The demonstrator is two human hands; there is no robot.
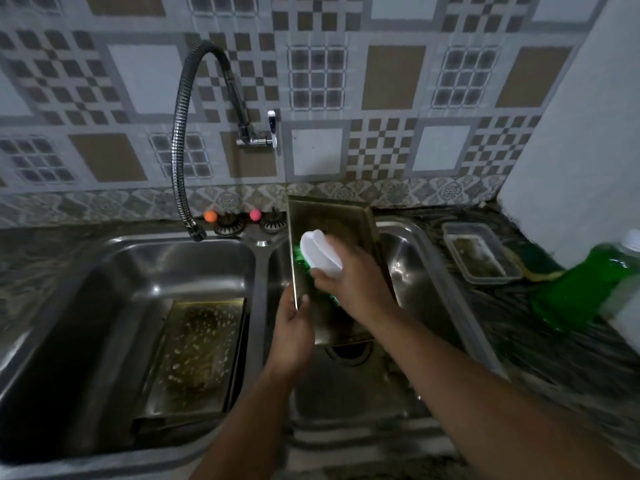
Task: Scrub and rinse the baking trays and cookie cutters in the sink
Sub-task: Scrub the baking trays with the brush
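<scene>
A brass-coloured baking tray (332, 216) stands tilted up in the right sink basin (412, 268). My left hand (292, 327) grips its lower left edge. My right hand (353, 275) holds a white-handled scrubbing brush (320, 252) with green bristles pressed against the tray's face. A second, dirty baking tray (197, 351) with specks of residue lies flat in the left sink basin (114, 306). No cookie cutters show.
A flexible metal faucet hose (183, 140) hangs over the left basin, its wall tap (258, 133) behind. No water runs. A clear plastic container (481, 252) and a green dish-soap bottle (581, 289) sit on the counter at right. Two sink strainers (228, 225) stand by the wall.
</scene>
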